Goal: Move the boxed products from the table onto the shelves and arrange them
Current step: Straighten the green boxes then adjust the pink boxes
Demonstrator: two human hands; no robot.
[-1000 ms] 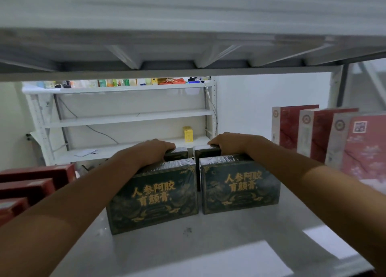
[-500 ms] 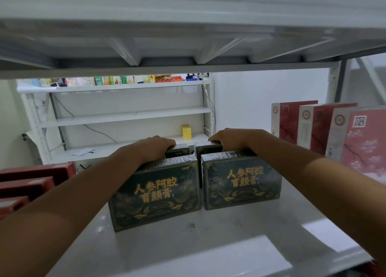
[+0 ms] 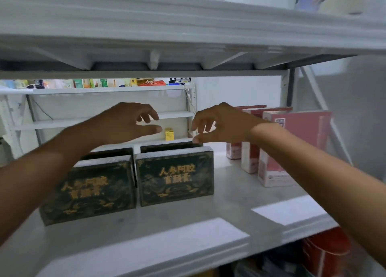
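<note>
- Here, four dark green shrink-wrapped cardboard boxes with gold lettering [image 3: 175, 176] stand upright on the white metal shelf board [image 3: 188, 224]. Two are in front and two close behind, and a thin gap separates the front pair.
- The front left box [image 3: 89, 189] sits a little nearer the shelf edge than its neighbour and looks slightly turned, so the row is not quite flush.
- The step in hand appears to be squaring up this group. It would go best with flat palms on the box tops or faces, easing the front left box back until both faces line up. The rear pair should stay tight behind them.
- The left hand [image 3: 123, 124] hovers above the left pair and touches nothing. Its fingers [image 3: 146, 110] are loosely spread, half curled and empty.
- The right hand [image 3: 221, 124] hovers above the right pair in the same way, thumb and fingers apart, holding nothing.
- Both forearms reach in under the white upper shelf [image 3: 188, 36].
- To the right, well apart, stand tall pink and red cardboard boxes [image 3: 292, 147].
</note>
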